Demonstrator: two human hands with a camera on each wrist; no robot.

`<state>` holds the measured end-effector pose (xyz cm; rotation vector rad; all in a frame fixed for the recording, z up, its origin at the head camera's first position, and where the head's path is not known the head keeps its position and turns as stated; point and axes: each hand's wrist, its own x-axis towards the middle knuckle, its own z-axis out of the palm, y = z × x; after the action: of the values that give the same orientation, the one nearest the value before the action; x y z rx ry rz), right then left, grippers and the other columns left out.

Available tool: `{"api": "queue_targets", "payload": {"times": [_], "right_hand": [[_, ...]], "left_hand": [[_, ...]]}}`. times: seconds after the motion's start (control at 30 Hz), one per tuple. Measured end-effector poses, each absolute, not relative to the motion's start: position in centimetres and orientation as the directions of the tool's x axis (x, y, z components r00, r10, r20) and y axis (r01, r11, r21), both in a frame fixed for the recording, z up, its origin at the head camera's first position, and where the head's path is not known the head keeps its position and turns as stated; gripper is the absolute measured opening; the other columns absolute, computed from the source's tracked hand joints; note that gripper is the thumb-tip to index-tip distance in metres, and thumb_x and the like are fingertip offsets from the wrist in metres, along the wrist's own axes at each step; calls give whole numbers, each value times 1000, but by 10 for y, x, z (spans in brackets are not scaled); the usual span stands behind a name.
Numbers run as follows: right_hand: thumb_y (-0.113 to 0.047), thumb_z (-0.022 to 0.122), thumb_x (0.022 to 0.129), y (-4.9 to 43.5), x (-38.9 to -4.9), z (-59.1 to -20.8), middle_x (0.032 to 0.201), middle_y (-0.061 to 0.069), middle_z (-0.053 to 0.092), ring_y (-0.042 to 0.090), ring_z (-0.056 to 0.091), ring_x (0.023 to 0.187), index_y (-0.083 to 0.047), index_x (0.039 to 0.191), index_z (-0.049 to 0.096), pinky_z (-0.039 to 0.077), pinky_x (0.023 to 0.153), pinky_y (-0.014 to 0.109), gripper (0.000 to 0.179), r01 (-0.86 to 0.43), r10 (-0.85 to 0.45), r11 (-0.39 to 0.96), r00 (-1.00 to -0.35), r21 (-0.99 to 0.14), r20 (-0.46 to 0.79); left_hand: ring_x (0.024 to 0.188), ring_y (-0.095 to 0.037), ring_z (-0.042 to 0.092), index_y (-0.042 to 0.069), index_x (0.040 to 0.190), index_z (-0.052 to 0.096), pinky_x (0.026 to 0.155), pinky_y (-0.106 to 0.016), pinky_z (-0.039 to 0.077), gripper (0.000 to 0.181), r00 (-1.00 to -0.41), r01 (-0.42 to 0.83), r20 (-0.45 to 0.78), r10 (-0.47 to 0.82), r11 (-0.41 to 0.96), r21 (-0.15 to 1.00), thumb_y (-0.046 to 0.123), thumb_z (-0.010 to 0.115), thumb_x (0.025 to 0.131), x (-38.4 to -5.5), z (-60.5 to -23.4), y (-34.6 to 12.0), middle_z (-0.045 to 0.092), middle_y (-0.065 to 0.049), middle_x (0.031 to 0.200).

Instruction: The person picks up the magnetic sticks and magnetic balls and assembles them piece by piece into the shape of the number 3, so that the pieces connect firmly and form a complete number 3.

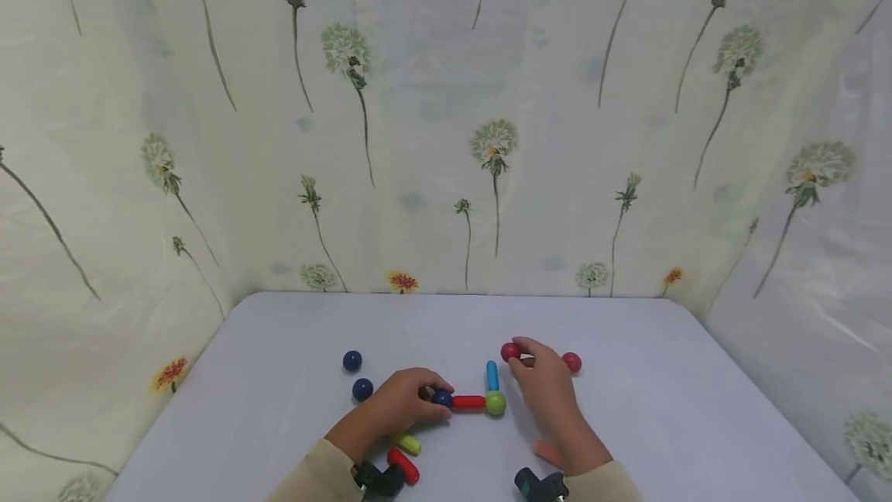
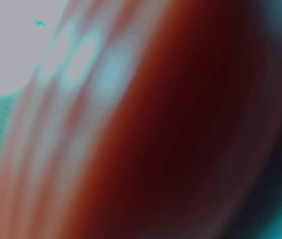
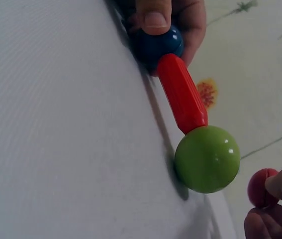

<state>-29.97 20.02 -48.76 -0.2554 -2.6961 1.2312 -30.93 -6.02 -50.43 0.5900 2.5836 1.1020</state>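
My left hand point(image 1: 403, 400) pinches a dark blue ball point(image 1: 442, 399) between thumb and fingers. A red rod point(image 3: 181, 93) joins that ball to a green ball point(image 3: 207, 159). From the green ball a light blue rod point(image 1: 492, 376) points toward the back of the table. Just behind and right of this rod, my right hand point(image 1: 546, 376) holds a red ball point(image 1: 510, 352) at its fingertips. In the right wrist view the left thumb lies over the blue ball. The left wrist view shows only a blurred close-up of the hand.
Two loose dark blue balls point(image 1: 358, 375) lie left of the left hand. A second red ball point(image 1: 571, 362) is right of the right hand. Near the left wrist are a yellow-green rod point(image 1: 407, 443) and a red rod point(image 1: 403, 466); an orange rod point(image 1: 547, 452) lies beside the right wrist.
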Motion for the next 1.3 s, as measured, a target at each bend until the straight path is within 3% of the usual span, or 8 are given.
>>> {"api": "queue_targets", "payload": {"times": [0.6, 1.3], "right_hand": [[-23, 72, 100, 181, -311, -485, 143, 8, 62, 32, 62, 128, -21, 147, 59, 60, 93, 44, 48, 111, 202, 570, -979, -814, 8], [-22, 68, 102, 180, -316, -500, 140, 10, 65, 32, 63, 125, -15, 140, 65, 58, 97, 44, 38, 115, 184, 509, -983, -853, -23]], "left_hand": [[96, -14, 57, 34, 114, 77, 89, -37, 52, 29, -884, 248, -94, 458, 630, 736, 34, 87, 86, -311, -503, -61, 67, 13, 108], [94, -14, 57, 35, 113, 78, 84, -34, 51, 30, -883, 238, -103, 458, 627, 742, 35, 88, 85, -313, -507, -62, 66, 14, 105]]}}
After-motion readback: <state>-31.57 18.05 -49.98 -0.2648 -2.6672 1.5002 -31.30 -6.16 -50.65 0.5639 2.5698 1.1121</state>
